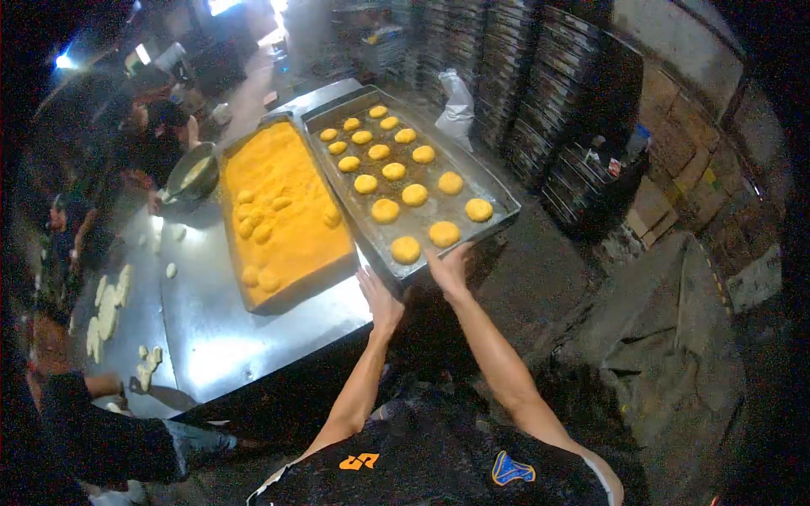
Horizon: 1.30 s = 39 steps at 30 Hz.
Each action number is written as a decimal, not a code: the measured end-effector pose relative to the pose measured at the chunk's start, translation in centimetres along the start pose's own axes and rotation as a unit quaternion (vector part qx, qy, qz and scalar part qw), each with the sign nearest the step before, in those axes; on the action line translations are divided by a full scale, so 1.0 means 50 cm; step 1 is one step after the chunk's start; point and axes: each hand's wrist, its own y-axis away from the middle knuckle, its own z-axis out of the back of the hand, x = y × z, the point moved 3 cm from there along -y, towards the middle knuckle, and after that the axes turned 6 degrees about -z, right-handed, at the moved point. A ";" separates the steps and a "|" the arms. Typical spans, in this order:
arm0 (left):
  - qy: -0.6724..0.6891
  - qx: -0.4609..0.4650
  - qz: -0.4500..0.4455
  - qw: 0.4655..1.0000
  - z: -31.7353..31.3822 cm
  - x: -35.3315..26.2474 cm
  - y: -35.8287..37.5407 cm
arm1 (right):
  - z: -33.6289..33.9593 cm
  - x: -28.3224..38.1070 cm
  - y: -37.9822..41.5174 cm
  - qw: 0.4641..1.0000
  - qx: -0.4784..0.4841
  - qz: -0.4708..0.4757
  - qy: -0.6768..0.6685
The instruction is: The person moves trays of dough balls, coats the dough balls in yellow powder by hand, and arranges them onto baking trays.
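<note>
A metal baking tray (498,211) with rows of round yellow dough pieces (413,195) slants off the table's right side. My right hand (449,268) grips its front wall, thumb over the rim and the other fingers hidden below. At the tray's near left corner, my left hand (381,305) holds the side, its fingers pointing forward between tray and table. Left of it lies a deep rectangular pan (295,291) of yellow-orange crumbs, with several coated dough pieces (253,221) on top.
The shiny metal table (228,346) carries pale dough pieces (110,308) at its left. A person holds a metal bowl (192,173) at the far side; another person's dark sleeve (101,422) is at lower left. Stacked dark trays (557,101) and a white sack (456,105) stand beyond.
</note>
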 end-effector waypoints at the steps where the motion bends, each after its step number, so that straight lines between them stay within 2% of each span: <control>1: -0.044 -0.022 -0.003 0.999 -0.007 0.002 -0.010 | -0.003 0.004 0.000 1.000 -0.011 -0.001 -0.018; 2: -0.039 -0.020 -0.005 0.999 -0.016 0.005 -0.015 | -0.002 0.004 0.003 0.999 -0.022 -0.004 -0.035; 3: -0.010 -0.019 0.033 0.999 -0.024 0.016 -0.022 | 0.004 0.005 0.010 0.997 -0.032 0.044 -0.058; 5: 0.032 -0.050 0.091 0.994 -0.023 0.013 -0.029 | 0.010 0.004 0.020 0.998 -0.033 0.026 -0.056; 9: 0.044 -0.098 0.099 0.989 -0.020 0.018 -0.057 | 0.002 -0.007 0.007 0.997 -0.035 0.018 -0.063; 12: 0.061 -0.102 0.079 0.990 -0.017 0.024 -0.064 | -0.002 -0.001 0.016 0.997 -0.051 0.013 -0.051; 17: 0.046 -0.103 0.098 0.989 0.004 0.024 -0.088 | 0.007 -0.001 0.024 0.995 -0.079 0.030 -0.061; 18: 0.036 -0.107 0.091 0.989 0.005 0.025 -0.097 | 0.021 0.001 0.035 0.993 -0.070 0.053 -0.080; 20: 0.044 -0.114 0.078 0.989 0.015 0.019 -0.105 | 0.055 -0.015 0.069 0.995 -0.076 0.017 -0.060; 22: 0.058 -0.127 0.092 0.986 0.008 0.029 -0.103 | 0.102 -0.032 0.123 0.985 -0.052 0.042 -0.159; 24: 0.067 -0.142 0.061 0.986 -0.009 0.034 -0.092 | 0.167 -0.064 0.183 0.986 -0.033 0.017 -0.162; 26: 0.151 -0.157 0.090 0.972 -0.006 0.029 -0.084 | 0.221 -0.093 0.249 0.985 -0.070 0.012 -0.154; 28: 0.163 -0.148 0.100 0.970 -0.004 0.023 -0.084 | 0.280 -0.127 0.309 0.972 -0.073 -0.024 -0.224; 30: 0.059 -0.144 0.025 0.988 -0.019 0.036 -0.079 | 0.329 -0.127 0.364 0.966 -0.125 -0.032 -0.225; 33: 0.136 -0.117 0.094 0.979 -0.014 0.033 -0.087 | 0.378 -0.135 0.408 0.944 -0.209 -0.119 -0.228; 34: 0.185 -0.105 0.138 0.967 -0.006 0.025 -0.096 | 0.389 -0.124 0.413 0.930 -0.230 -0.150 -0.243; 36: 0.276 -0.092 0.230 0.929 0.004 0.016 -0.109 | 0.407 -0.171 0.401 0.917 -0.247 -0.155 -0.273; 37: 0.168 -0.078 0.139 0.973 -0.018 0.035 -0.108 | 0.415 -0.198 0.394 0.905 -0.258 -0.156 -0.301; 38: 0.056 -0.063 0.045 0.995 -0.015 0.039 -0.107 | 0.415 -0.222 0.393 0.903 -0.259 -0.160 -0.303; 39: 0.064 -0.060 -0.040 0.995 -0.008 0.049 -0.096 | 0.417 -0.247 0.393 0.901 -0.277 -0.169 -0.289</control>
